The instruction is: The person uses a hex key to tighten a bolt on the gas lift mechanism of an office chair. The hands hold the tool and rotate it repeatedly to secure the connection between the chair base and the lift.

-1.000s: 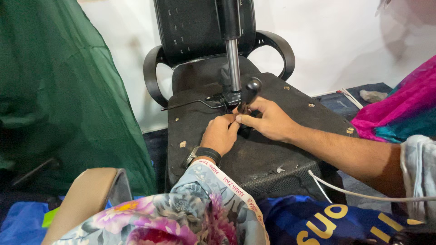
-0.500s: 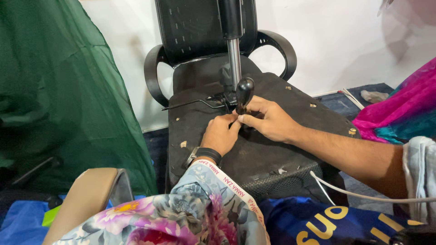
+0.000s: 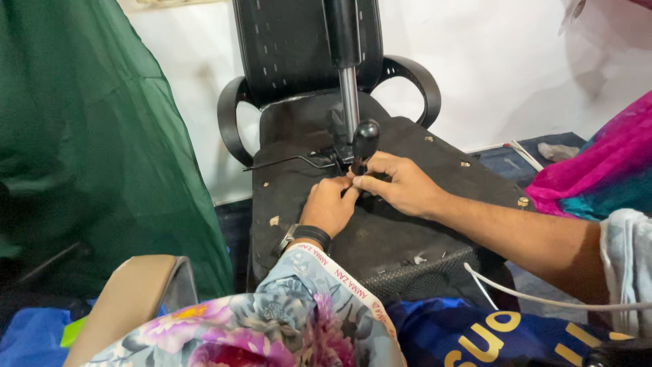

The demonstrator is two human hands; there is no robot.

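Observation:
An office chair lies overturned with the black underside of its seat facing up and its metal gas column rising from the middle. My right hand grips a black-handled screwdriver, held nearly upright at the seat mechanism beside the column. My left hand, with a dark wristband, is curled with its fingertips pinched at the tool's lower end, touching my right fingertips. The tool's tip is hidden by my fingers.
The chair's curved armrests and backrest lean toward a white wall. Green cloth hangs at the left. Pink fabric lies at the right, a white cable crosses my right forearm, and a tan padded piece sits near left.
The screwdriver handle has swung slightly left to a more upright stance. Both hands stay at the same spot on the mechanism.

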